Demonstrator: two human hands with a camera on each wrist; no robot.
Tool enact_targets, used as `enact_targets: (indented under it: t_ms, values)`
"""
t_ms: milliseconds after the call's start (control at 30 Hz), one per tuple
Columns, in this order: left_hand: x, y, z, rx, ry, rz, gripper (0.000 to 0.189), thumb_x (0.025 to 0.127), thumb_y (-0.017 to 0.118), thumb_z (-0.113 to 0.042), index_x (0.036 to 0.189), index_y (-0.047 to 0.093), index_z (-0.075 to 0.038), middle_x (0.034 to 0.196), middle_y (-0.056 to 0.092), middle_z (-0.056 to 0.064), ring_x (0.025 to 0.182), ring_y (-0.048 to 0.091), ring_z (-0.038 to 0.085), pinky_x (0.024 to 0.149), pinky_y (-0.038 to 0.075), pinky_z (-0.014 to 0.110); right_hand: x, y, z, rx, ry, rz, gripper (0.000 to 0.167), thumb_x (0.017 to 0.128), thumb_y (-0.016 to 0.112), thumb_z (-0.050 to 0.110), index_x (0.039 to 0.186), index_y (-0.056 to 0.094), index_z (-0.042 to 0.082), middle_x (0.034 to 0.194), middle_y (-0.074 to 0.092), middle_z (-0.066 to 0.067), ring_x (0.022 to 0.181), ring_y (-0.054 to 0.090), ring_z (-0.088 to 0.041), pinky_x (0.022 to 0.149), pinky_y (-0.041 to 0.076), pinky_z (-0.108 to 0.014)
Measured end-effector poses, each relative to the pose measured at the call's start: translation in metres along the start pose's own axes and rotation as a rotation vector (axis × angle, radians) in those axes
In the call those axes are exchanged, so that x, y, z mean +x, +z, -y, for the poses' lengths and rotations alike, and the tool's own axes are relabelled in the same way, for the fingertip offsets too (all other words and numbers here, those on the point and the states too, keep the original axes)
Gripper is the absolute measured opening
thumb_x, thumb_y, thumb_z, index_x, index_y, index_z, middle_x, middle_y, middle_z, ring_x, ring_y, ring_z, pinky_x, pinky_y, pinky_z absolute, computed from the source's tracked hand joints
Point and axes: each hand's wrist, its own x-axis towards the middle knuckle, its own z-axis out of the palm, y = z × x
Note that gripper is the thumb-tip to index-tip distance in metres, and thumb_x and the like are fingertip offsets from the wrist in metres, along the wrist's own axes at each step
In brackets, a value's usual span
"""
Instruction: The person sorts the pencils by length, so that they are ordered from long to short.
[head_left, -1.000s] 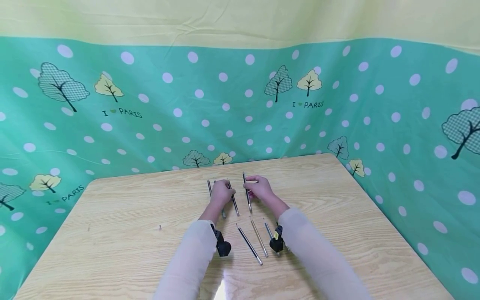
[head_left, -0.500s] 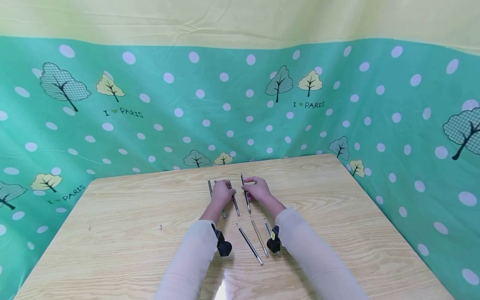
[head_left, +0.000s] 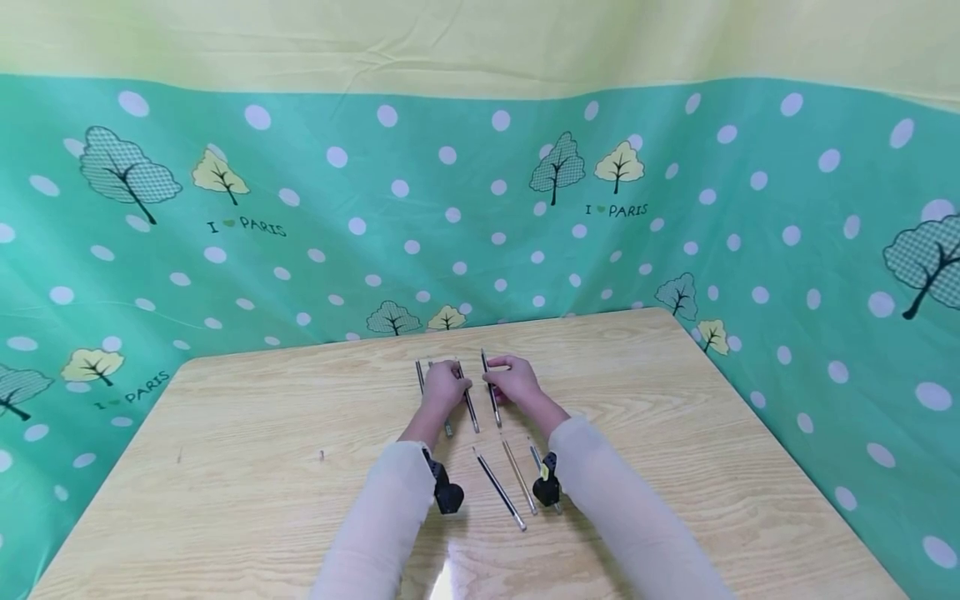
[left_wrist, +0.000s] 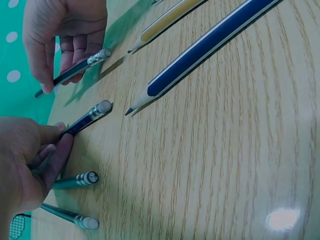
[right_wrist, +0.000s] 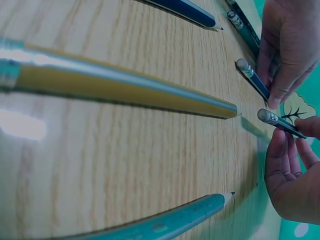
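Note:
My left hand (head_left: 442,385) pinches a dark blue pencil (head_left: 470,412) between thumb and fingers, its eraser end toward me near the wood (left_wrist: 90,117). Two more pencils, a teal one (left_wrist: 75,180) and a dark green one (left_wrist: 67,215), lie beside that hand, partly covered by it in the head view. A short gap to the right, my right hand (head_left: 517,382) pinches another dark pencil (head_left: 495,408) by its middle. In the left wrist view this pencil (left_wrist: 82,67) casts a shadow apart from it, eraser end toward me.
Nearer me on the wooden table (head_left: 247,467) lie a dark blue pencil (head_left: 498,487), a gold pencil (head_left: 517,471) and a light-blue pencil (head_left: 536,456), tips pointing away. A tiny scrap (head_left: 322,455) lies to the left. A green patterned cloth (head_left: 420,217) hangs behind the table.
My right hand has shifted slightly left with its pencil, closer to the left hand, and has nearly stopped in the last half second. The left hand keeps its place.

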Motion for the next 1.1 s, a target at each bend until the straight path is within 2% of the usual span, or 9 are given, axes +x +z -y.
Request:
enact_targets:
  t_ms: [267,500,867,1100]
  values:
    - [0.001,0.001,0.000,-0.024,-0.003,0.008,0.049,0.084,0.067,-0.008,0.129,0.051,0.004,0.105,0.060,0.018,0.076,0.063,0.021,0.066,0.056,0.026,0.001,0.002,-0.001,-0.024,-0.003,0.006,0.033,0.084,0.066,0.013,0.116,0.062,0.008,0.066,0.056,-0.003,0.050,0.053,-0.011,0.045,0.050,-0.020]
    - [0.002,0.001,0.000,0.030,0.011,-0.007,0.047,0.083,0.067,-0.010,0.126,0.054,0.003,0.100,0.062,0.015,0.080,0.060,0.021,0.069,0.054,0.028,0.000,0.004,0.000,-0.020,-0.003,0.003,0.033,0.083,0.066,0.013,0.115,0.063,0.008,0.070,0.058,-0.005,0.052,0.054,-0.012,0.047,0.051,-0.022]
    - [0.001,0.000,0.000,0.019,0.013,0.000,0.045,0.084,0.066,-0.009,0.125,0.055,0.004,0.096,0.062,0.015,0.074,0.058,0.019,0.062,0.051,0.025,0.002,0.009,0.002,-0.067,0.019,-0.017,0.030,0.084,0.066,0.015,0.114,0.064,0.010,0.066,0.057,-0.002,0.051,0.053,-0.012,0.046,0.050,-0.021]
    - [0.003,0.000,0.002,0.015,0.019,-0.006,0.044,0.082,0.067,-0.009,0.123,0.056,0.005,0.094,0.062,0.015,0.074,0.058,0.019,0.062,0.051,0.025,0.009,0.013,-0.003,-0.120,-0.023,-0.044,0.030,0.083,0.067,0.015,0.112,0.064,0.009,0.071,0.061,-0.005,0.045,0.047,-0.009,0.039,0.044,-0.018]
